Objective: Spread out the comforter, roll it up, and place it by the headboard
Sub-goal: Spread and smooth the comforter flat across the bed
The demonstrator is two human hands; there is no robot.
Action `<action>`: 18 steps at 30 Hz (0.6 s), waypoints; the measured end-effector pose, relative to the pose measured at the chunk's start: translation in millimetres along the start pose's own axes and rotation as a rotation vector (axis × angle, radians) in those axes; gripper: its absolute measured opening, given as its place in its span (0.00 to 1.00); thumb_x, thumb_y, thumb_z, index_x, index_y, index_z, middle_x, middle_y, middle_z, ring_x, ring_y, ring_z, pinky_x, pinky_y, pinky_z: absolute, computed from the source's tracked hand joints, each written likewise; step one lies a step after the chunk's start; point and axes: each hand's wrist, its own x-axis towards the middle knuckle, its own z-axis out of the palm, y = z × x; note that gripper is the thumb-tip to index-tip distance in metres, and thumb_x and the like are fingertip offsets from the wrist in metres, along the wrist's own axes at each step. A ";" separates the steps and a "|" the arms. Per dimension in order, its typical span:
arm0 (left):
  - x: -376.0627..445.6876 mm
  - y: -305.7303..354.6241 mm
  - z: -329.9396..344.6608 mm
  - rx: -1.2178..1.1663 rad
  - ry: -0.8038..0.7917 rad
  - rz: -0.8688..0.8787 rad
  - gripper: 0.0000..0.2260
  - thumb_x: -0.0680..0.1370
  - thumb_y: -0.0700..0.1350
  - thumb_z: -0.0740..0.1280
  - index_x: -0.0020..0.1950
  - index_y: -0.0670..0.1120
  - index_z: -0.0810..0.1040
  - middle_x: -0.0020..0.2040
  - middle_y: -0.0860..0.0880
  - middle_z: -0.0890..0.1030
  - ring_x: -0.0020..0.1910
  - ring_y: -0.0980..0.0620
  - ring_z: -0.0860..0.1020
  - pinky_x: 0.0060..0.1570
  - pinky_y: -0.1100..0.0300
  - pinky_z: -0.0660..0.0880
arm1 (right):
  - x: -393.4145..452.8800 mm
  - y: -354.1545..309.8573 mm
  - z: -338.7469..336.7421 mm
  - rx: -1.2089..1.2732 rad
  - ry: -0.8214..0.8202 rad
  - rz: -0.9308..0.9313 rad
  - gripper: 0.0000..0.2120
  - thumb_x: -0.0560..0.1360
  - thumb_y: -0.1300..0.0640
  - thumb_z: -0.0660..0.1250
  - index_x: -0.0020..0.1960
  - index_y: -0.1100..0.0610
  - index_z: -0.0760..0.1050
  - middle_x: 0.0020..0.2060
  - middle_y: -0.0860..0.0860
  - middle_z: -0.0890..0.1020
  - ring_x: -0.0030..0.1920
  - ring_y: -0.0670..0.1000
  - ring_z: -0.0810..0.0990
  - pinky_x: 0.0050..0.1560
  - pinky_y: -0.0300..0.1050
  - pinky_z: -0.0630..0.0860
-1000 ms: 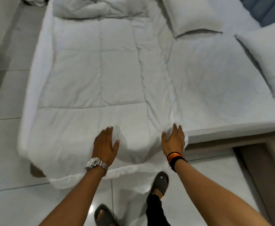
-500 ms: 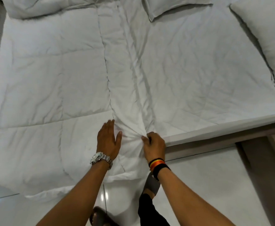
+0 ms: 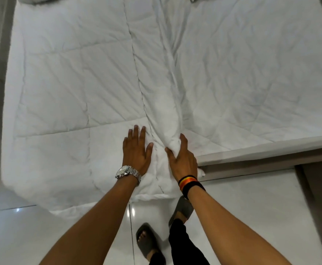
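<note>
Right hand grip: the right hand (image 3: pixel 183 159) has its fingers curled around a bunched ridge of the comforter (image 3: pixel 76 77), thumb on one side and fingers on the other, closed on the fabric near the bed's near edge.
Left hand grip: the left hand (image 3: pixel 136 150) lies flat with palm down and fingers spread on the comforter, holding nothing, just beside the ridge.
Between the hands: a stitched seam and a strip of crumpled white fabric run between the two hands, which sit close together without touching.
Wrists: a metal wristwatch (image 3: pixel 127 174) is on the left wrist; a black, orange and yellow wristband (image 3: pixel 189 181) is on the right wrist.
Comforter position: it is white and quilted and lies spread over the left part of the bed, its near edge hanging over the side toward the floor; the gathered fold runs from the right hand up and away across the bed.
Bed: to the right of the fold the bed sheet (image 3: pixel 261 73) is wrinkled and bare, ending at the mattress edge (image 3: pixel 267 148).
Floor: glossy pale floor tiles (image 3: pixel 242 217) lie below, with two feet in grey sandals (image 3: pixel 146 240) beside the bed.
</note>
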 end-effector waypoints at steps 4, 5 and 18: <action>-11.7 -1.3 -4.5 -0.021 -0.068 0.084 0.29 0.85 0.56 0.53 0.85 0.49 0.52 0.85 0.45 0.51 0.84 0.45 0.50 0.80 0.44 0.51 | -9.4 32.4 -23.0 -0.003 -0.038 0.109 0.37 0.77 0.31 0.64 0.80 0.37 0.51 0.65 0.53 0.80 0.59 0.57 0.81 0.54 0.47 0.79; -14.8 -4.4 -7.5 -0.015 -0.091 0.099 0.29 0.85 0.56 0.52 0.85 0.50 0.51 0.85 0.46 0.50 0.84 0.45 0.49 0.80 0.45 0.52 | -9.9 37.2 -25.7 -0.037 -0.064 0.129 0.40 0.77 0.31 0.65 0.81 0.38 0.50 0.70 0.55 0.76 0.64 0.60 0.79 0.60 0.52 0.78; -8.3 -249.6 -169.6 -0.126 0.310 -0.538 0.29 0.85 0.54 0.61 0.82 0.42 0.62 0.80 0.39 0.65 0.80 0.40 0.62 0.78 0.46 0.59 | -9.3 -166.4 131.1 -0.530 -0.125 -0.447 0.39 0.82 0.33 0.51 0.84 0.50 0.41 0.83 0.58 0.40 0.83 0.60 0.39 0.78 0.71 0.40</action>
